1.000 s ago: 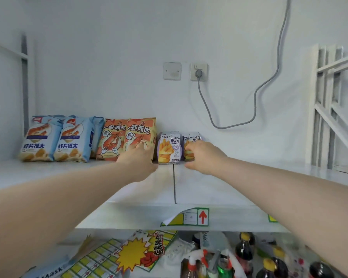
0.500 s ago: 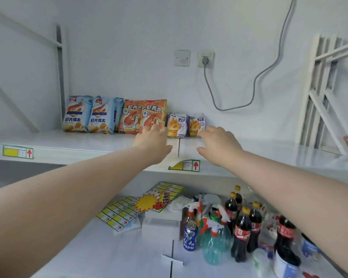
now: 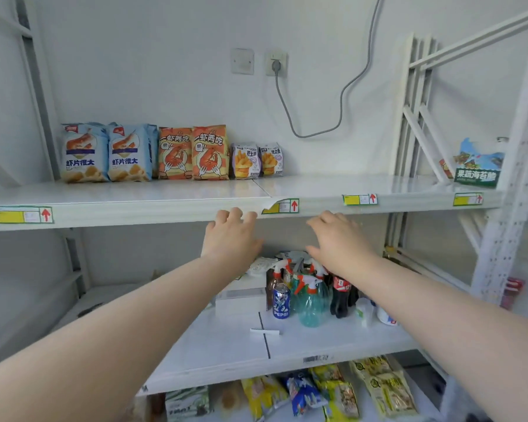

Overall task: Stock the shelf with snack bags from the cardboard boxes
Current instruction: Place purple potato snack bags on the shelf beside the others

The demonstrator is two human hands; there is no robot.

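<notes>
Snack bags stand upright in a row at the back of the top shelf (image 3: pixel 165 193), against the wall, at about 11 o'clock from my hands: two blue bags (image 3: pixel 105 152), touching them two orange bags (image 3: pixel 193 152), then two small fries bags (image 3: pixel 257 160) at the right end of the row. The shelf to the right of the row is bare up to a green-labelled bag (image 3: pixel 477 166) at 2 o'clock by the upright post. My left hand (image 3: pixel 230 239) is empty, palm down, fingers loosely spread, fingertips at the shelf's front edge beside a peeling price label (image 3: pixel 281 206). My right hand (image 3: pixel 339 242) is empty too, spread wide, just below that edge. Under both hands, at 6 o'clock, the middle shelf (image 3: pixel 226 345) carries a Pepsi can (image 3: pixel 281 300), a teal spray bottle (image 3: pixel 311 303) and cola bottles (image 3: pixel 342 295).
</notes>
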